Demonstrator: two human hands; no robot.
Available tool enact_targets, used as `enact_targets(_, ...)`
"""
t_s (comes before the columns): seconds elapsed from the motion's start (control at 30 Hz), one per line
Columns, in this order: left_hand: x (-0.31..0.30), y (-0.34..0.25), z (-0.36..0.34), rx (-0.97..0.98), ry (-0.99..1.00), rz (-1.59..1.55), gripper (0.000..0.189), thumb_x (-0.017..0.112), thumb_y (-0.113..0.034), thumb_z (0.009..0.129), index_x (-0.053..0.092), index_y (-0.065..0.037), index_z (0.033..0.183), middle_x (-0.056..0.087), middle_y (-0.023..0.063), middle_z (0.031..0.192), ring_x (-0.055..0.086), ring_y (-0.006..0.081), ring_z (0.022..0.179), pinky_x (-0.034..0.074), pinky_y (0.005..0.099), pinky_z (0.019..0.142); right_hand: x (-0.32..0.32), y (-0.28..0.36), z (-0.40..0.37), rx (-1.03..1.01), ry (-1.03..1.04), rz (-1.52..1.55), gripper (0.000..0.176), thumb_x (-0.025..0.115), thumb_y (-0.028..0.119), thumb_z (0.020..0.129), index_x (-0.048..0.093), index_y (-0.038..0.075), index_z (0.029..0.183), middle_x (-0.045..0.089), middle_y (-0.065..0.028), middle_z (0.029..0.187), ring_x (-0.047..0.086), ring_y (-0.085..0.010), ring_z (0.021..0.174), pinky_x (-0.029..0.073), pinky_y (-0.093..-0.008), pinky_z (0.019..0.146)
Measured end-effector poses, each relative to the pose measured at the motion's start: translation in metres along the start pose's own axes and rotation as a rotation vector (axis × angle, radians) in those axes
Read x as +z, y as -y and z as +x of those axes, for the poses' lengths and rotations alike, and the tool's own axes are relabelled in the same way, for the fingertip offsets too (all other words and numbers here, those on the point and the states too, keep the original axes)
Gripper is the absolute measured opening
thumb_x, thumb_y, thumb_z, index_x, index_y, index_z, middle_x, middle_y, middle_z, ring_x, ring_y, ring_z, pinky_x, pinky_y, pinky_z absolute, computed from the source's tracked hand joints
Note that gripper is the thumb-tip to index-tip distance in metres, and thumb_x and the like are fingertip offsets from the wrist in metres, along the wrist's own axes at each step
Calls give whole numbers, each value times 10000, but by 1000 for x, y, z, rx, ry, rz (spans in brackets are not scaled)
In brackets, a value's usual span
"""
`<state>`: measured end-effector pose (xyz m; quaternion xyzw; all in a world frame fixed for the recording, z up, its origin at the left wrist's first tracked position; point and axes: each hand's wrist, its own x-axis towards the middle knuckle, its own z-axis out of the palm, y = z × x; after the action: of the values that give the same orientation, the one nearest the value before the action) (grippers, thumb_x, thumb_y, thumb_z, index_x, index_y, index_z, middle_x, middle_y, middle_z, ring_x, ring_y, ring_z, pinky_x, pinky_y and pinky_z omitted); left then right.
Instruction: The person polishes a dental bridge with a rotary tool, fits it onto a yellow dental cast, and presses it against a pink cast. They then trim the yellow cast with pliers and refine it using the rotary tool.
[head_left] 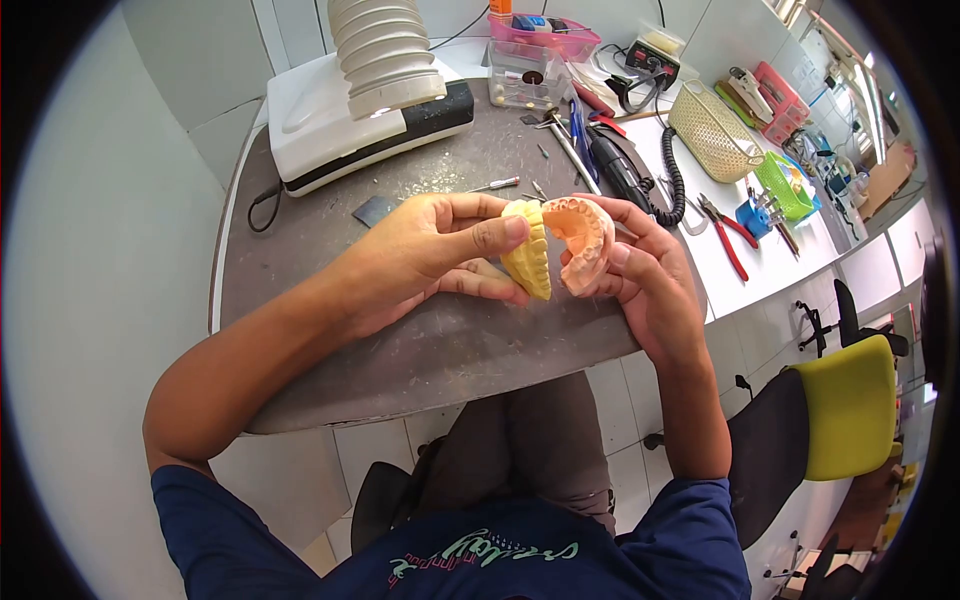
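My left hand (pixel 440 250) is closed on a yellow dental cast (pixel 527 262), thumb on its near face and fingers behind and below. The cast is turned on edge, its row of teeth facing right. In my right hand (pixel 645 262) is a pink dental cast (pixel 590 250), a horseshoe arch with the teeth side showing toward me. My right thumb presses its right rim while the fingers curl behind it. Both casts are held side by side above the grey bench mat (pixel 440 350), their upper ends close together.
A white-and-black machine (pixel 370 130) with a ribbed hose (pixel 385 50) stands back left. A black handpiece (pixel 620 170) with coiled cord, small tools and a clear box (pixel 525 75) lie behind the casts. Red pliers (pixel 730 240), a cream basket (pixel 710 130) and a green basket (pixel 785 185) are right. A yellow-backed chair (pixel 848 410) stands beyond.
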<state>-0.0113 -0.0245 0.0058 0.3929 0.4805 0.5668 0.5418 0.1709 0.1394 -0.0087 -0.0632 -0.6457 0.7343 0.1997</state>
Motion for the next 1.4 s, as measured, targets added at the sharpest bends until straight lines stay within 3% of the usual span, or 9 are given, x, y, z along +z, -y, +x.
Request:
enact_targets(0.53, 0, -2, -1, -4, -11, -13, 555, 657, -303, 945, 468, 40, 1339, 638, 157, 1168, 698, 225, 973, 593, 293, 841, -3, -2, 0, -18, 40, 35, 491, 560, 140, 933, 451, -65, 1367, 626, -173, 1207, 674, -182, 1008, 581, -297, 820)
enact_targets(0.73, -2, 2, -2, 14, -36, -59, 607, 687, -205, 923, 398, -10, 1420, 617, 144, 1222, 657, 229, 1078, 556, 332, 929, -1, -1, -2, -50, 1, 60, 524, 569, 147, 914, 441, -71, 1374, 599, -194, 1255, 645, -212, 1088, 570, -339, 865)
enact_targets(0.8, -2, 3, -1, 21, -10, -94, 625, 685, -146, 919, 372, -32, 1448, 582, 145, 1274, 612, 222, 1151, 528, 348, 977, 1, -2, -2, -53, -5, 66, 545, 593, 127, 895, 438, -64, 1382, 619, -173, 1207, 641, -198, 1072, 558, -333, 876)
enact_targets(0.87, -2, 2, -1, 3, -1, -114, 624, 665, -111, 928, 352, -37, 1463, 549, 146, 1310, 587, 214, 1183, 516, 352, 997, 0, -7, -3, -186, -72, -159, 558, 615, 91, 877, 438, -56, 1385, 634, -136, 1132, 639, -170, 1016, 549, -318, 873)
enact_targets(0.9, -3, 3, -1, 2, 14, -131, 631, 659, -104, 931, 337, -37, 1470, 537, 147, 1323, 575, 215, 1198, 508, 355, 1011, 1, -7, -4, -208, -90, -200, 566, 642, 38, 846, 459, -25, 1378, 634, -99, 1056, 629, -144, 972, 546, -298, 863)
enact_targets(1.0, -4, 6, 1, 9, 44, -157, 645, 647, -84, 933, 311, -33, 1482, 511, 149, 1350, 549, 218, 1231, 489, 360, 1037, 11, -3, -8, -189, -127, -359, 577, 665, 10, 823, 479, 9, 1369, 632, -81, 1041, 625, -136, 961, 545, -286, 862)
enact_targets(1.17, -4, 5, 3, 22, 58, -133, 673, 654, -68, 921, 293, -23, 1488, 484, 152, 1378, 521, 224, 1263, 463, 364, 1068, 10, -10, -7, -315, -101, -536, 570, 729, -23, 748, 571, 33, 1293, 623, -73, 1080, 643, -144, 965, 571, -318, 859)
enact_targets(1.4, -2, 3, 3, 21, 26, -57, 706, 702, -74, 882, 326, -27, 1477, 494, 158, 1381, 524, 215, 1263, 452, 351, 1073, 7, -12, -7, -407, -31, -659, 597, 738, -7, 736, 537, -4, 1298, 607, -116, 1142, 638, -192, 1029, 564, -330, 874)
